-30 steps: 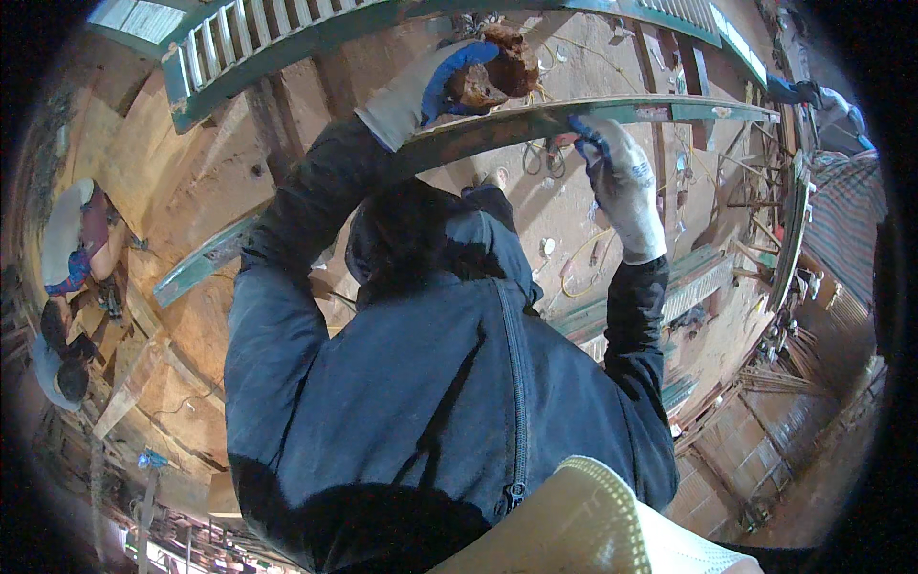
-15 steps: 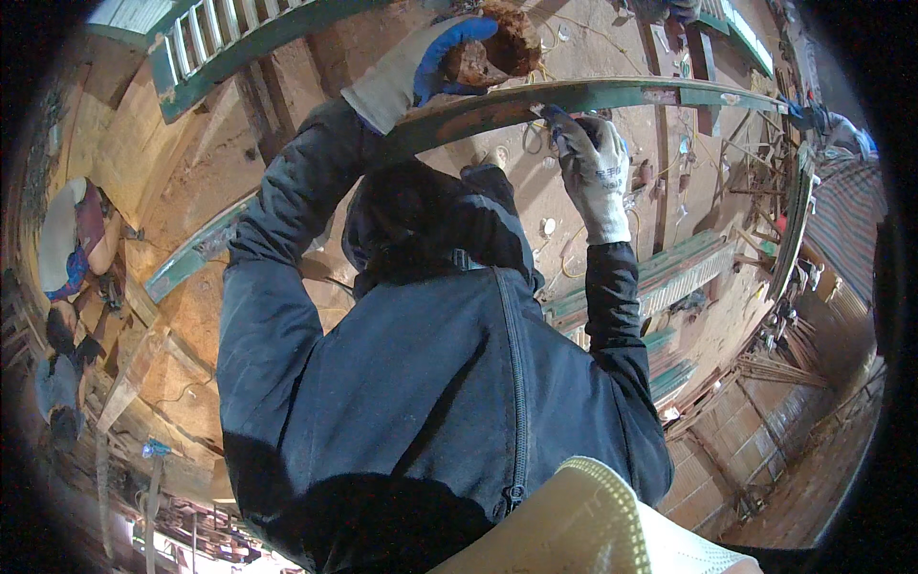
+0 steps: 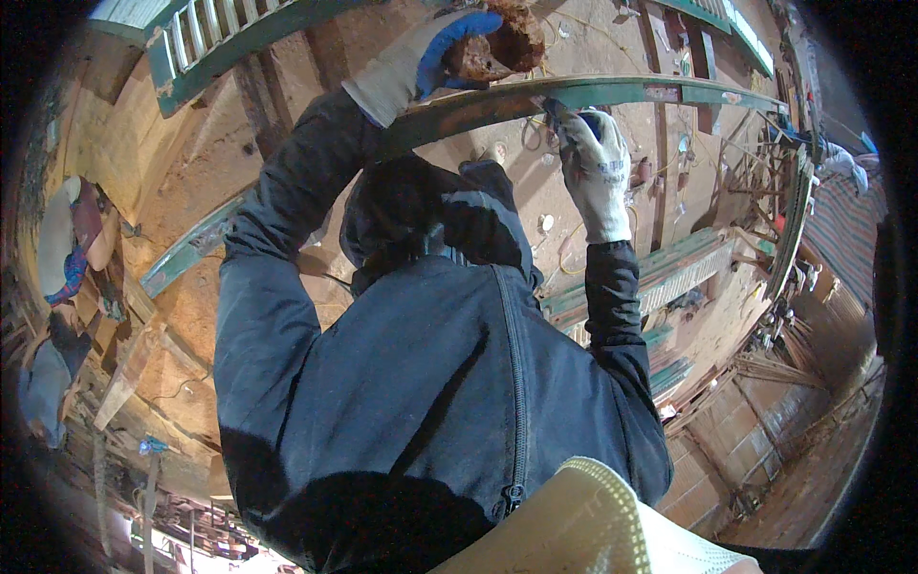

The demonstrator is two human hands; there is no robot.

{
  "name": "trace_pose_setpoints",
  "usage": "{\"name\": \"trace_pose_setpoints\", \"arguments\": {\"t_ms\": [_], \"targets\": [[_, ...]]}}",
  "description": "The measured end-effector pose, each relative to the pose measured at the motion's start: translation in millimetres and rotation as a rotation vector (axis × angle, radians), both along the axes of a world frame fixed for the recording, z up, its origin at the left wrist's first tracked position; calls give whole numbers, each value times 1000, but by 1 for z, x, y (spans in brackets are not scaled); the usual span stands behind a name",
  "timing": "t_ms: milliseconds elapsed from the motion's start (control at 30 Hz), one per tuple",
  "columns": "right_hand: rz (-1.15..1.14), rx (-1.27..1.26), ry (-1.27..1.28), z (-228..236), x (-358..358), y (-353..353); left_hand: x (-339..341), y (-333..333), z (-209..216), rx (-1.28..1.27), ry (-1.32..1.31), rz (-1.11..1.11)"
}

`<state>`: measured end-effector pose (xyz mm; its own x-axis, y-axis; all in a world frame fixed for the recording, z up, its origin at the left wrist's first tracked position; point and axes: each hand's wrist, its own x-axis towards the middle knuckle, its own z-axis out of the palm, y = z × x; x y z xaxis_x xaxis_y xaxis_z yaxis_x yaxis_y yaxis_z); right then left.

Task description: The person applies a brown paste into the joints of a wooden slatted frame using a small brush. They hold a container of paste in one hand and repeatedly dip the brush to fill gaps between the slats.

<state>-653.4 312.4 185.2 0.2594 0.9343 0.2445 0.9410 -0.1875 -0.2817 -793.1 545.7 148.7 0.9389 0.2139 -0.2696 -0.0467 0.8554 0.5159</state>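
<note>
The left hand [image 3: 421,59], in a grey-white glove with a blue coated palm, is curled around a rough, reddish-brown lump [image 3: 516,36], its material unclear. The lump is at the far edge of a long, narrow board [image 3: 612,93] with worn green paint, towards the board's left part. The right hand [image 3: 595,158], in a matching glove, has its fingers bent at the board's near edge, right of the lump; whether they pinch anything small, I cannot tell. Beyond the board's near edge, a small white disc [image 3: 546,222] lies on the brown floor [image 3: 516,230]. Farther out, a green slatted frame [image 3: 164,72] is at upper left, and a pale slatted panel [image 3: 684,277] lies right of the right forearm. A co-worker [image 3: 81,230] is at far left.
</note>
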Motion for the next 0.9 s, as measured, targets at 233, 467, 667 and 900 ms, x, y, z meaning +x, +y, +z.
{"name": "trace_pose_setpoints", "arguments": {"t_ms": [233,467,667,900], "targets": [[6,-113,-34,10,-5,-2,8,-2,-10,-32,-128,15],[-53,-180,-37,7,-5,4,6,3,-24,473,-309,40],[-43,-166,-30,11,-7,-4,2,4,-52,475,-130,-7],[-47,-252,-94,28,-8,6,11,1,-40,258,-235,-20]]}}
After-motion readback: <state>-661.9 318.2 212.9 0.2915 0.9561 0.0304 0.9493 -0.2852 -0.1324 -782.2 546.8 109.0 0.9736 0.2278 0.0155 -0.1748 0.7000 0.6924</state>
